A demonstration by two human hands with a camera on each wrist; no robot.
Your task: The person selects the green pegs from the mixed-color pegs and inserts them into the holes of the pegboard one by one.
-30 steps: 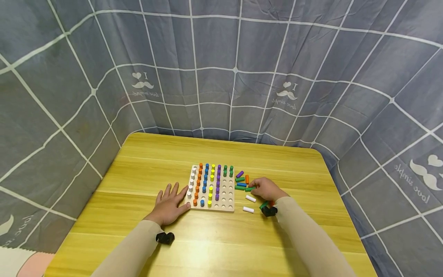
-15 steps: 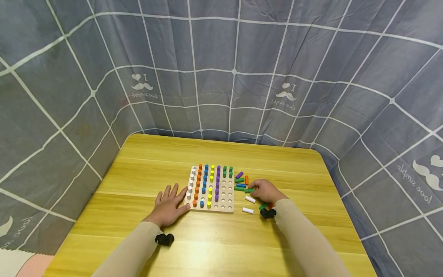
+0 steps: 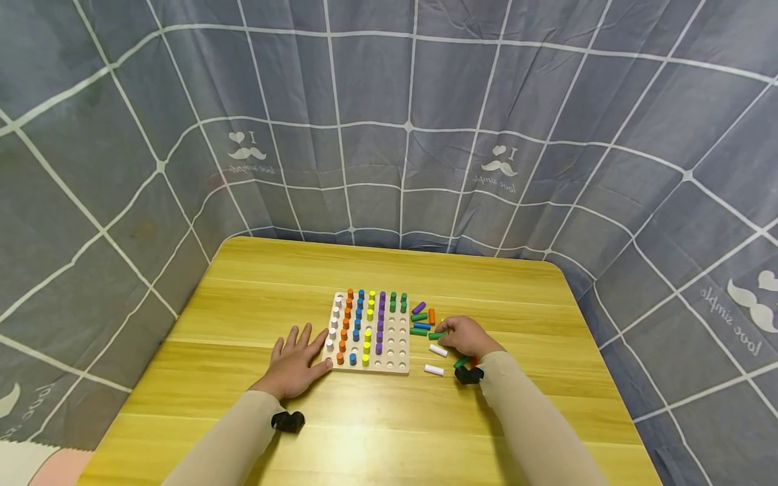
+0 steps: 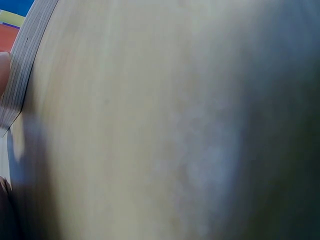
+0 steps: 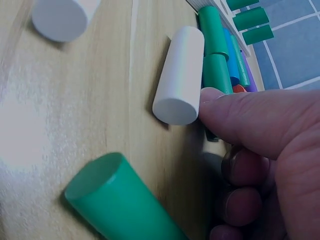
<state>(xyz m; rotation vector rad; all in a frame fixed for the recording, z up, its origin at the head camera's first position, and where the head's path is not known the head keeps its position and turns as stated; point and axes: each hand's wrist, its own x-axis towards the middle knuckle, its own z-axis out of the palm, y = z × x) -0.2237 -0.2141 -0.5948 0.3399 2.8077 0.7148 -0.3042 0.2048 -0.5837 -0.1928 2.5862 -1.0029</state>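
A pale wooden pegboard (image 3: 396, 365) holds columns of upright pegs in white, orange, blue, yellow, purple and green. My left hand (image 3: 293, 364) lies flat with fingers spread, its thumb and fingertips touching the board's left edge. Only a little of that thumb (image 4: 3, 72) appears in the left wrist view. Right of the board, my right hand (image 3: 467, 335) pinches one end of a lying green peg (image 3: 435, 335). The right wrist view shows the thumb (image 5: 220, 110) against this green peg (image 5: 216, 72), beside a white peg (image 5: 179, 77); the index fingertip is hidden.
Loose pegs lie right of the board: a purple peg (image 3: 419, 308), an orange peg (image 3: 431, 316), a blue peg (image 3: 422, 326), several green ones and two white ones, including the nearer white peg (image 3: 434, 370). A grey checked curtain (image 3: 377, 155) surrounds the wooden table (image 3: 365, 432).
The head view has shifted slightly. Both hands keep nearly the same places, the left at the board's edge and the right at the green peg.
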